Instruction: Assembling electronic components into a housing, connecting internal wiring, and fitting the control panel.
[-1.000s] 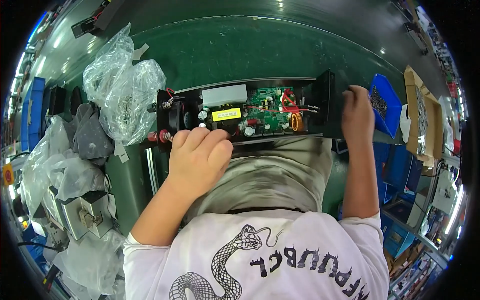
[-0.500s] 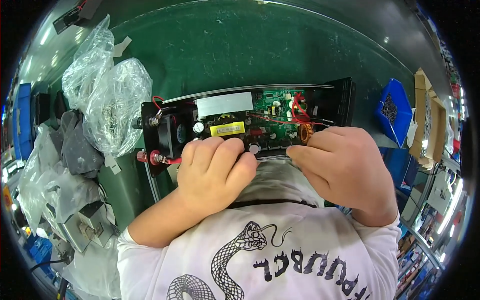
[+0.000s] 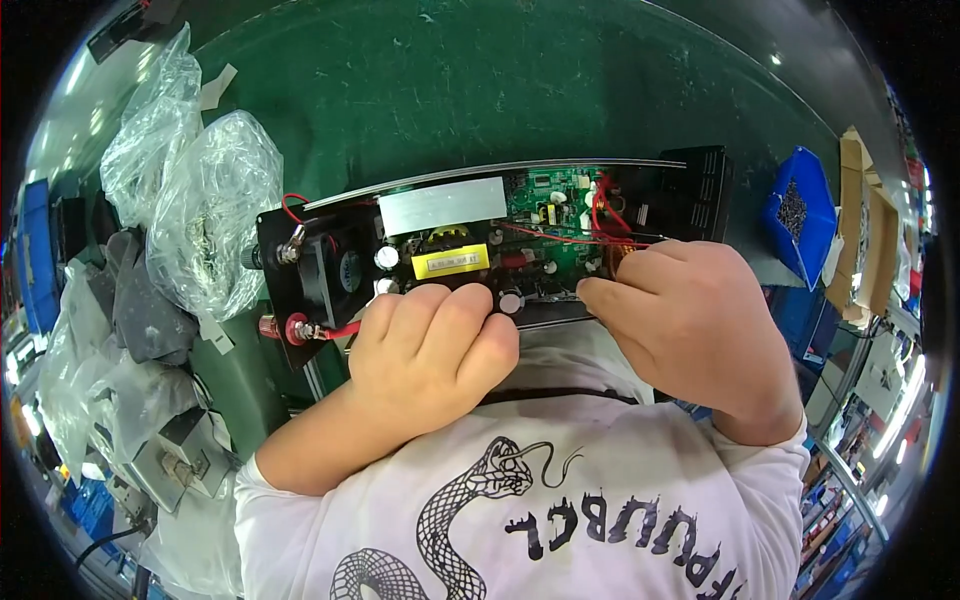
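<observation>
A long open power inverter (image 3: 590,166) lies across the bench in front of me, with its circuit board (image 3: 560,190) exposed. At its left end are a black fan (image 3: 332,275) and a red terminal (image 3: 297,328). A yellow-wrapped transformer (image 3: 450,262) and a pale metal plate (image 3: 443,205) sit mid-case. My left hand (image 3: 430,345) is closed at the near edge, fingers curled over it below the transformer. My right hand (image 3: 695,325) is closed by the board's right part, thumb and forefinger pinched; what they hold is hidden. Red wires (image 3: 605,208) run above it, and a copper coil (image 3: 622,258) is partly covered.
Clear plastic bags (image 3: 215,215) and a dark grey cloth (image 3: 145,300) are heaped at the left. A blue bin of small screws (image 3: 800,215) stands at the right beside a cardboard box (image 3: 860,220). The green bench top (image 3: 480,90) stretches beyond the inverter.
The whole view has shifted slightly. The inverter's left end appears a little farther left and nearer, and its right end farther right. My right hand covers more of the coil; both hands stay closed.
</observation>
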A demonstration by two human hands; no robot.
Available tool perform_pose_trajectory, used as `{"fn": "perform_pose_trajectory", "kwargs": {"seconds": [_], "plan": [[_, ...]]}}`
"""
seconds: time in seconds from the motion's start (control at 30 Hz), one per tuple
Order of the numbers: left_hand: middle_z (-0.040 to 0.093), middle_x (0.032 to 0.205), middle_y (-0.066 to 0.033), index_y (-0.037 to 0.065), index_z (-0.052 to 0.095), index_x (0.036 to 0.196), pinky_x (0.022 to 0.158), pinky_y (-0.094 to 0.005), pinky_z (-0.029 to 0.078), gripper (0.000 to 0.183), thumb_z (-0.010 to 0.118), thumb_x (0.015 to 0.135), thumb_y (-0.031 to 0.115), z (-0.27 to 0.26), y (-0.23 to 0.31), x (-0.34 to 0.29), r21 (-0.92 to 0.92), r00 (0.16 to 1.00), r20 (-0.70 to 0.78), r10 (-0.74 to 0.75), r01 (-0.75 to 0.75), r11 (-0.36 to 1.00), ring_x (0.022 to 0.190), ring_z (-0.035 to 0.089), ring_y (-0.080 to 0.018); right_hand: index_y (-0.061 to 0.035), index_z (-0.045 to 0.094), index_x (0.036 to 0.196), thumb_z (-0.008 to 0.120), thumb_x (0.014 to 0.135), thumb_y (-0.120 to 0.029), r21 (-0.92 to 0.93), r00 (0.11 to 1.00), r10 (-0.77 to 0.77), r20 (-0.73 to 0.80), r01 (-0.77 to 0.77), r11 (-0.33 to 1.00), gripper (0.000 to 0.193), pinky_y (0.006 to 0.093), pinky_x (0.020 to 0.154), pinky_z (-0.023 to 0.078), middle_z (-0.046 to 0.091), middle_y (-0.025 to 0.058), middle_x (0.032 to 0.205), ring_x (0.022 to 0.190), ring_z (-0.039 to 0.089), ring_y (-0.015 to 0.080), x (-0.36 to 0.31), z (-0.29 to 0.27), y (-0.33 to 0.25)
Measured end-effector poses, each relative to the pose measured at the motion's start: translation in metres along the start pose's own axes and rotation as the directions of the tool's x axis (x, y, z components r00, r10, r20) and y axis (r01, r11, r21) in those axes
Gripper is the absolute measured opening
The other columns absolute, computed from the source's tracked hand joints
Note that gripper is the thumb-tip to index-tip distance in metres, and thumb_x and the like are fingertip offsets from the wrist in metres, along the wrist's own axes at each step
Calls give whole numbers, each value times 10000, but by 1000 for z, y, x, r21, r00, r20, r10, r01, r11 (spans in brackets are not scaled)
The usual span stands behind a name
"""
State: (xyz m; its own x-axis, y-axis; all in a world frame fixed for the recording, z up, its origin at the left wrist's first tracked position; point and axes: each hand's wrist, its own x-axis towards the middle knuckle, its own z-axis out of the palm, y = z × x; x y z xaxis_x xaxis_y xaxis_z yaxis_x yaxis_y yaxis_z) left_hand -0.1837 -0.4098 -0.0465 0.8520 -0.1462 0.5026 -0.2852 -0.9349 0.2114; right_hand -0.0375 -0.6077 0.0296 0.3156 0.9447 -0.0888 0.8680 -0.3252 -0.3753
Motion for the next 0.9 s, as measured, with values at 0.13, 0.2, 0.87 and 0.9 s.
{"fn": "perform_pose_trajectory", "kwargs": {"seconds": [0.13, 0.2, 0.87, 0.9], "plan": [[607, 941, 15, 177, 567, 889, 637, -324, 377, 209, 690, 724, 211, 1, 0, 1, -10, 1000, -9, -7, 7, 1000, 792, 563, -164, -94, 726, 902, 752, 718, -72, -11, 1000, 5, 15, -5, 1000, 187, 362, 531, 458, 555, 24, 683, 610, 587, 224, 0, -2, 0], [606, 938, 15, 177, 563, 882, 631, -323, 375, 204, 689, 725, 211, 1, 0, 0, -3, 1000, -8, -5, 5, 1000, 784, 561, -164, -90, 729, 901, 751, 714, -71, -4, 1000, -1, 27, 1, 1000, 189, 363, 527, 456, 556, 26, 681, 604, 585, 225, -1, -5, -1], [599, 942, -58, 107, 567, 960, 643, -372, 439, 469, 861, 601, 180, -5, 2, 2, -61, 998, 67, -8, 12, 998, 752, 588, -249, -66, 734, 862, 749, 685, -63, -51, 996, 28, -85, -33, 998, 177, 368, 517, 446, 588, 40, 680, 593, 593, 237, -9, -20, 1], [599, 940, -57, 107, 567, 960, 641, -372, 437, 467, 860, 603, 180, -4, 1, 2, -56, 999, 52, -1, 4, 998, 750, 588, -247, -66, 734, 862, 749, 685, -63, -51, 996, 28, -83, -32, 998, 177, 368, 517, 446, 588, 40, 680, 593, 593, 237, -10, -24, 1]]}}
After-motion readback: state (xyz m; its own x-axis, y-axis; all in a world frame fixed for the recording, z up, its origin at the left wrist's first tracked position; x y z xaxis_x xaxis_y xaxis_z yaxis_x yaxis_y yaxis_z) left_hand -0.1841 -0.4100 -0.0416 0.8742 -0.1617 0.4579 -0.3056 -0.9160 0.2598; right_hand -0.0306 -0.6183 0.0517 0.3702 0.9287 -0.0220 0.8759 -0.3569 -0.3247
